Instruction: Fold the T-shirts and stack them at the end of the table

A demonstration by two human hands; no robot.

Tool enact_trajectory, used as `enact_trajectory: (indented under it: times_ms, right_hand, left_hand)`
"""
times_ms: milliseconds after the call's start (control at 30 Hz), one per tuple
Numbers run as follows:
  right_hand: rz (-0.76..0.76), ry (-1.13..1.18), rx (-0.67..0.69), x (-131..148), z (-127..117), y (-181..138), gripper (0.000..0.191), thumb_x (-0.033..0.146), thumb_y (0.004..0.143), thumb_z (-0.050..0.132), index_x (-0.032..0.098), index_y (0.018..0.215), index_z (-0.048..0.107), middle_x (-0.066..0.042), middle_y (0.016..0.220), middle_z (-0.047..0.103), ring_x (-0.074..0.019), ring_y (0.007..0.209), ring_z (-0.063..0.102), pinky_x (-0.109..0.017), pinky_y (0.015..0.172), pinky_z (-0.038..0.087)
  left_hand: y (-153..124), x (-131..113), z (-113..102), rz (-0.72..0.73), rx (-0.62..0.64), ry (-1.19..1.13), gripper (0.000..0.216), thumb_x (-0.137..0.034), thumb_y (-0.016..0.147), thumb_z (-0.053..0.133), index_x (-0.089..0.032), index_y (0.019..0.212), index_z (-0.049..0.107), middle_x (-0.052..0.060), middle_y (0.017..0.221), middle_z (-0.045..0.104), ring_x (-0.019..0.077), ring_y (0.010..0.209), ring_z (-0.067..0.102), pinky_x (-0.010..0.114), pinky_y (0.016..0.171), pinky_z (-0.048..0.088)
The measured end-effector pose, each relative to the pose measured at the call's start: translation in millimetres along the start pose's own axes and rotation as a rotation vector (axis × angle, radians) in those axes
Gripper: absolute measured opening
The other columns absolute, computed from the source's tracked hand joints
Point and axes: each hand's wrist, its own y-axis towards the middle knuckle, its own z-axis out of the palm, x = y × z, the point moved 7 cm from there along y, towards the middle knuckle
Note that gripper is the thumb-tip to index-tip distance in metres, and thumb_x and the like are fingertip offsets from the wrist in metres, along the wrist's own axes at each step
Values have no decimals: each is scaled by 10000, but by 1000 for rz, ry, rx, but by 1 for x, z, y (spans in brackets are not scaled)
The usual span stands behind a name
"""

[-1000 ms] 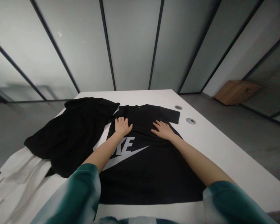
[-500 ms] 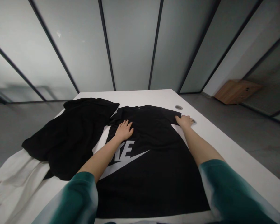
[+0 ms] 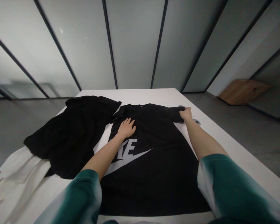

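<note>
A black T-shirt (image 3: pixel 154 180) with a grey printed logo lies spread on the white table, its collar pointing away from me and its hem near me. My left hand (image 3: pixel 126 128) rests flat on its chest, just above the lettering, fingers spread. Out at the right, my right hand (image 3: pixel 186 114) pinches the end of the right sleeve (image 3: pixel 176 114), which is drawn out sideways. The left sleeve (image 3: pixel 119 112) lies folded over near the other garment. My left forearm hides part of the lettering.
Another black garment (image 3: pixel 70 137) lies rumpled on the left, over or against a white garment (image 3: pixel 21 177). The white table (image 3: pixel 235 165) has round grommets, one (image 3: pixel 196 121) beside my right wrist. Frosted glass panels (image 3: pixel 133 43) stand behind, and a wooden cabinet (image 3: pixel 241 91) stands at right.
My right hand has moved slightly up and away, from lying at the sleeve's end to gripping it, and the sleeve is pulled straighter. My left hand stays on the shirt. The view has shifted slightly.
</note>
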Motion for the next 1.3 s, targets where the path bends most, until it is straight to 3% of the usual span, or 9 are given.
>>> enact_trajectory:
  times_ms: [233, 500, 600, 667, 833, 967, 1067, 1200, 1300]
  right_hand:
    - [-442, -234, -96, 80, -5, -24, 380, 69, 793, 479, 160, 1140, 603, -131, 1092, 630, -264, 967, 598, -382, 877, 462]
    - [-693, -271, 175, 133, 51, -74, 341, 84, 858, 493, 138, 1142, 674, -153, 1194, 660, -270, 1069, 643, -390, 984, 478]
    - [-628, -34, 414, 130, 74, -81, 360, 139, 888, 507, 150, 1230, 620, -111, 1097, 705, -203, 912, 697, -347, 879, 548]
    - [-526, 117, 461, 121, 78, -78, 379, 169, 926, 438, 153, 1280, 574, -99, 1074, 711, -170, 792, 708, -329, 777, 579]
    - [-575, -124, 240, 89, 65, -70, 391, 205, 923, 426, 140, 1264, 607, -157, 1243, 661, -258, 1123, 641, -396, 987, 498]
    - [-643, -477, 333, 53, 74, -84, 538, 406, 970, 409, 117, 1415, 501, -191, 1473, 492, -325, 1353, 458, -462, 1106, 375]
    - [-569, -591, 292, 33, 69, -88, 571, 460, 1004, 291, 145, 1448, 463, -180, 1532, 418, -347, 1400, 385, -528, 1111, 328]
    - [-406, -625, 177, 21, 55, -80, 536, 372, 998, 281, 85, 1392, 503, -236, 1424, 508, -367, 1320, 459, -544, 1060, 363]
    - [-457, -579, 142, 31, 53, -76, 549, 328, 970, 336, 69, 1442, 440, -240, 1455, 478, -352, 1332, 448, -515, 1072, 367]
  left_hand:
    - [-1, -1, -1, -5, 16, -5, 590, -452, 994, 325, -178, 1511, 400, 114, 1609, 320, 298, 1482, 282, 446, 1188, 269]
    - [-1, -2, -1, -1, 14, -9, 589, -450, 992, 327, -175, 1507, 404, 122, 1603, 331, 300, 1478, 288, 451, 1186, 269]
    - [0, -1, 0, 2, 11, -12, 591, -452, 992, 326, -174, 1508, 403, 123, 1604, 329, 301, 1478, 288, 449, 1187, 268]
    - [0, -1, 0, 3, 9, -14, 591, -452, 992, 328, -175, 1508, 403, 125, 1604, 329, 302, 1480, 284, 450, 1187, 267]
    - [0, -2, 0, 2, 16, -13, 587, -450, 993, 326, -185, 1511, 397, 121, 1603, 331, 295, 1482, 281, 460, 1182, 272]
    - [-1, -3, -3, 4, 13, -15, 585, -445, 992, 329, -178, 1508, 400, 127, 1600, 335, 296, 1479, 288, 459, 1178, 281]
    - [-1, -3, -3, 14, 19, -16, 585, -438, 993, 328, -171, 1509, 398, 133, 1603, 326, 299, 1483, 279, 461, 1181, 274]
    - [-1, -2, -2, 15, 16, -25, 586, -440, 994, 327, -175, 1512, 396, 130, 1606, 322, 299, 1483, 278, 462, 1184, 269]
    - [-1, -1, -1, 10, 14, -16, 585, -443, 993, 328, -180, 1512, 397, 123, 1606, 324, 292, 1484, 278, 452, 1186, 269]
